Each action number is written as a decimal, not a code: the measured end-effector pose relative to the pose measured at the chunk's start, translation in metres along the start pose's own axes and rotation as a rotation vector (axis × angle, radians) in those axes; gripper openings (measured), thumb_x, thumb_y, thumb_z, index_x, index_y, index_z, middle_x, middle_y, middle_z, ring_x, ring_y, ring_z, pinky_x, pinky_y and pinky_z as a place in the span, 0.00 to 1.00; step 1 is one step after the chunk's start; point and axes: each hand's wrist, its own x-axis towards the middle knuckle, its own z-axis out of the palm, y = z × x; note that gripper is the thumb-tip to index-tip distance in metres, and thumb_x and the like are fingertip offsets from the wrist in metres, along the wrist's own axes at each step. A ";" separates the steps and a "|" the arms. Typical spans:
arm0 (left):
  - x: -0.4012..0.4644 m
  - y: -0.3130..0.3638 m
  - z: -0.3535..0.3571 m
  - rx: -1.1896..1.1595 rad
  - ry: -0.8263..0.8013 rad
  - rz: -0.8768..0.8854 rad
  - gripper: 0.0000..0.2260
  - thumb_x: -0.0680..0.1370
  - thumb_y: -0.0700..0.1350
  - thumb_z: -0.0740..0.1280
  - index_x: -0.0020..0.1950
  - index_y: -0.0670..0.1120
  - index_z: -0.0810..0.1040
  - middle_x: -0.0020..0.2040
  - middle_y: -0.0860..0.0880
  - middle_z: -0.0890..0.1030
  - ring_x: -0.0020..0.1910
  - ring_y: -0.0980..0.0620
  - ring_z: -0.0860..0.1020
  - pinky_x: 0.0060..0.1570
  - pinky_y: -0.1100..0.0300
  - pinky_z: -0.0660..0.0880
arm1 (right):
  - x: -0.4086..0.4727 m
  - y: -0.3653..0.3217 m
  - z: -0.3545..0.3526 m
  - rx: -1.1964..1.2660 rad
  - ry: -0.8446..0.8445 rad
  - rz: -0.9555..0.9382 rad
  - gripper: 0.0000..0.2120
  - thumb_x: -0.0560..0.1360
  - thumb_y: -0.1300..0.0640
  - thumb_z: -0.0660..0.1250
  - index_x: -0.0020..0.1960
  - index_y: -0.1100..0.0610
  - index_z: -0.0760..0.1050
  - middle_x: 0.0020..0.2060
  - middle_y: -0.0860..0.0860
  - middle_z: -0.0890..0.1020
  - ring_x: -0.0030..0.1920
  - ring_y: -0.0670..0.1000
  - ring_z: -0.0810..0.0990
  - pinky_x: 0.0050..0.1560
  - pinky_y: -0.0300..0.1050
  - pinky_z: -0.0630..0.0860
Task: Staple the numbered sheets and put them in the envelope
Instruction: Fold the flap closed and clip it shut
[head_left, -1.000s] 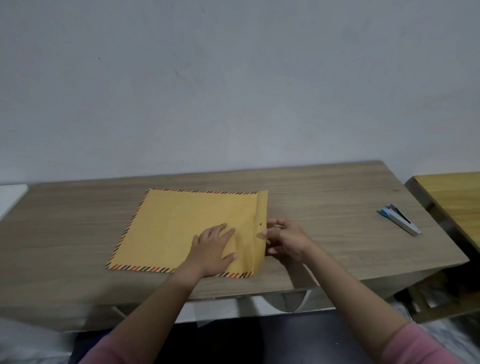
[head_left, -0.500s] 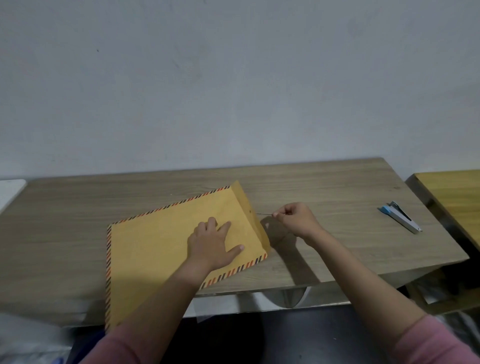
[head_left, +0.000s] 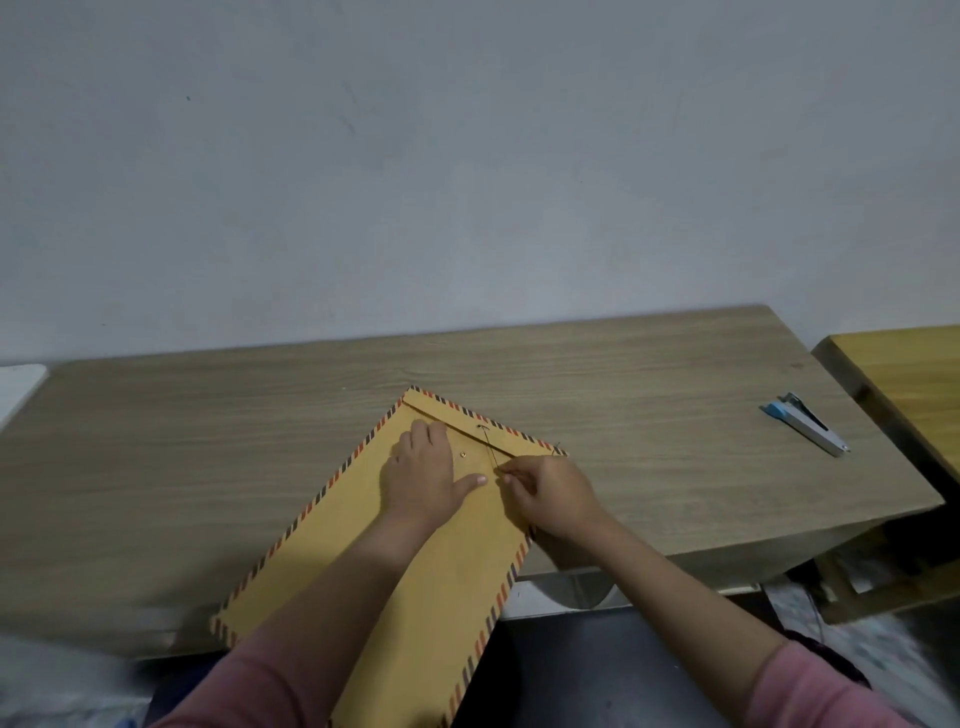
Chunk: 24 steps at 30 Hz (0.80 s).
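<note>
Envelope (head_left: 415, 561), frame centre: left hand (head_left: 423, 480) spread flat on it; right hand (head_left: 550, 499) pinches closure string (head_left: 491, 449). Keep string taut, wind around lower button (head_left: 463, 454).

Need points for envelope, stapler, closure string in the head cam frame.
envelope (head_left: 405, 582): head view, bare middle of its yellow face.
stapler (head_left: 805, 425): head view, middle of its body, right on the table.
closure string (head_left: 491, 451): head view, mid-span between flap button and the right hand's fingertips.
</note>
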 end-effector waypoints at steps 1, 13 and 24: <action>-0.001 -0.003 0.002 0.039 0.030 0.031 0.38 0.70 0.70 0.62 0.71 0.46 0.61 0.71 0.45 0.66 0.67 0.46 0.67 0.58 0.49 0.72 | -0.001 0.002 0.002 -0.045 0.015 -0.028 0.13 0.76 0.51 0.61 0.57 0.49 0.79 0.49 0.48 0.84 0.47 0.50 0.81 0.45 0.48 0.79; 0.007 -0.052 -0.009 0.141 -0.242 0.332 0.39 0.67 0.72 0.43 0.76 0.58 0.54 0.70 0.47 0.63 0.73 0.51 0.61 0.71 0.35 0.41 | 0.006 0.021 -0.003 -0.167 0.040 -0.209 0.13 0.75 0.49 0.62 0.56 0.48 0.79 0.42 0.51 0.82 0.40 0.52 0.79 0.34 0.44 0.76; -0.003 -0.032 0.011 0.124 -0.082 0.184 0.44 0.65 0.77 0.39 0.77 0.57 0.55 0.67 0.45 0.66 0.64 0.46 0.66 0.61 0.50 0.67 | 0.007 0.015 0.006 -0.363 0.013 -0.363 0.13 0.71 0.58 0.69 0.55 0.56 0.76 0.32 0.54 0.76 0.26 0.55 0.75 0.23 0.41 0.65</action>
